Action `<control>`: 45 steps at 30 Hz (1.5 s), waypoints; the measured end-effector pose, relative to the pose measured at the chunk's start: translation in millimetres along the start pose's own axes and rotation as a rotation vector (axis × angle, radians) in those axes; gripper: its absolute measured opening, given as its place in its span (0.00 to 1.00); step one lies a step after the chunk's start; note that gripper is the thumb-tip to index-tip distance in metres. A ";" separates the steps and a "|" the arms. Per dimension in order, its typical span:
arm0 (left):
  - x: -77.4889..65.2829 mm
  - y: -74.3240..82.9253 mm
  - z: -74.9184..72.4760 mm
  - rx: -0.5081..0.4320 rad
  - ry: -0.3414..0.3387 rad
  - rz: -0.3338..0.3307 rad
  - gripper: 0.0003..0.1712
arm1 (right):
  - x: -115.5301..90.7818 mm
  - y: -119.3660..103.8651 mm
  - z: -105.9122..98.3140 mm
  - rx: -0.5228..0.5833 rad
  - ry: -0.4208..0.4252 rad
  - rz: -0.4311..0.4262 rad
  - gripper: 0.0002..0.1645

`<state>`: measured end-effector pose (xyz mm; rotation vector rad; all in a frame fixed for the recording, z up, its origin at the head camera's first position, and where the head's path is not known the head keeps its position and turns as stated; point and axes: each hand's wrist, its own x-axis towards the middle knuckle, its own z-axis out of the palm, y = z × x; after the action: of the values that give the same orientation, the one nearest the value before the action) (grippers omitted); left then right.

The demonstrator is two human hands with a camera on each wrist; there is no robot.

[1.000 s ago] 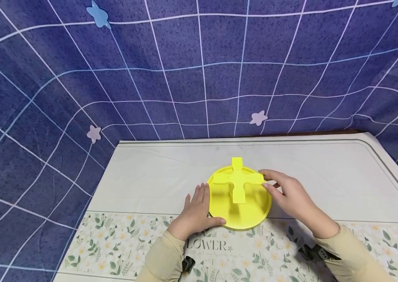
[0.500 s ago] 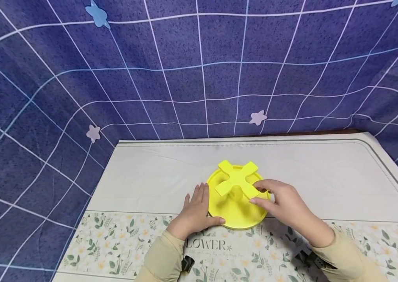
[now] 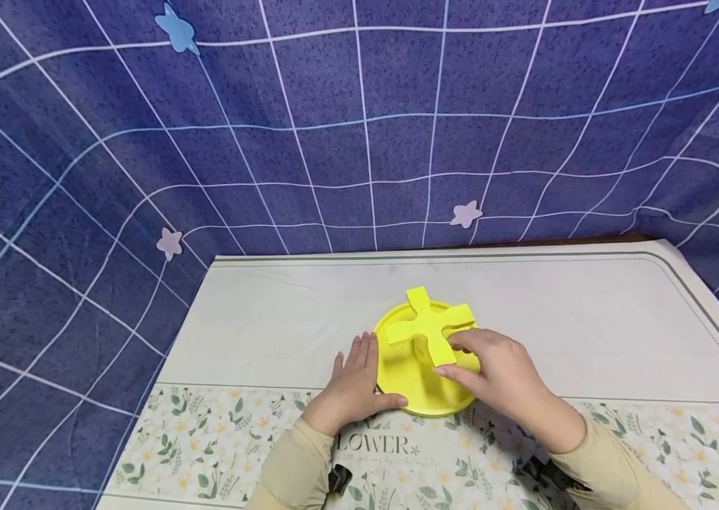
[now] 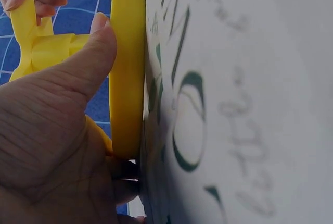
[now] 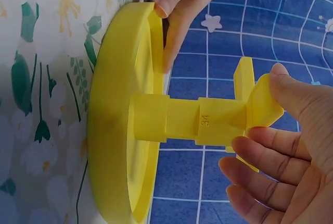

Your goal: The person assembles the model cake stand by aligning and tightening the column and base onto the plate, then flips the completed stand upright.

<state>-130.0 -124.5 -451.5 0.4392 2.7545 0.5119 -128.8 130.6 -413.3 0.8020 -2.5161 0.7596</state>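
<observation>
A yellow round tray-like base with a raised rim lies on the table. From its middle rises a stepped post marked "34", topped by a four-armed cross handle. My right hand pinches one arm of that cross between thumb and fingers, at the near right side. At the base's left edge, my left hand rests with fingers straight along the rim. Its thumb lies at the rim in the left wrist view, away from the post.
A pale tablecloth with a flower-print band and the word "FLOWER" covers the table. Behind and to the left hangs a blue curtain with a grid and stars. Dark wrist straps show at the sleeves.
The cross handle has turned clockwise, seen from above, with the right hand following its arm toward the front and left. The base and left hand have stayed put.
</observation>
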 end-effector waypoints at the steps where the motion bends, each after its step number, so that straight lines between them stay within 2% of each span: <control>1: 0.1 -0.2 0.2 0.001 0.000 -0.002 0.68 | -0.2 0.2 -0.6 -0.002 0.006 -0.004 0.25; 5: -0.4 -0.7 0.4 -0.006 -0.001 -0.001 0.68 | 0.5 2.9 -5.4 0.006 0.066 -0.022 0.25; 10: -0.4 -1.0 0.0 -0.007 -0.005 -0.002 0.68 | 7.6 14.5 -13.3 0.026 0.173 -0.007 0.18; 13: -0.6 -1.5 0.2 -0.011 -0.006 -0.004 0.68 | 11.9 23.4 -14.2 0.047 0.142 0.032 0.20; 17: -0.8 -1.6 1.0 -0.011 -0.008 -0.003 0.68 | 13.0 34.2 -11.9 0.126 0.017 0.102 0.23; 20: -0.7 -1.4 1.4 -0.006 -0.008 0.001 0.68 | 11.4 39.0 -10.1 0.173 -0.035 0.145 0.21; 24: -0.9 -1.0 0.7 -0.006 -0.006 0.001 0.68 | 8.7 40.2 -10.0 0.198 -0.038 0.165 0.19; 32: -1.3 -1.3 -0.1 -0.016 -0.002 0.005 0.68 | 0.0 29.9 -13.0 0.237 -0.052 0.158 0.21; 40: -1.2 -1.5 -0.7 -0.017 0.004 0.010 0.67 | -3.8 14.4 -9.0 0.181 -0.051 0.160 0.20; 45: -1.4 -0.6 -0.7 -0.022 0.003 0.009 0.67 | -2.8 4.3 -4.4 0.133 -0.020 0.127 0.22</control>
<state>-129.1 -125.7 -450.8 0.4463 2.7487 0.5452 -128.5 137.3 -412.9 0.7000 -2.5752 0.9749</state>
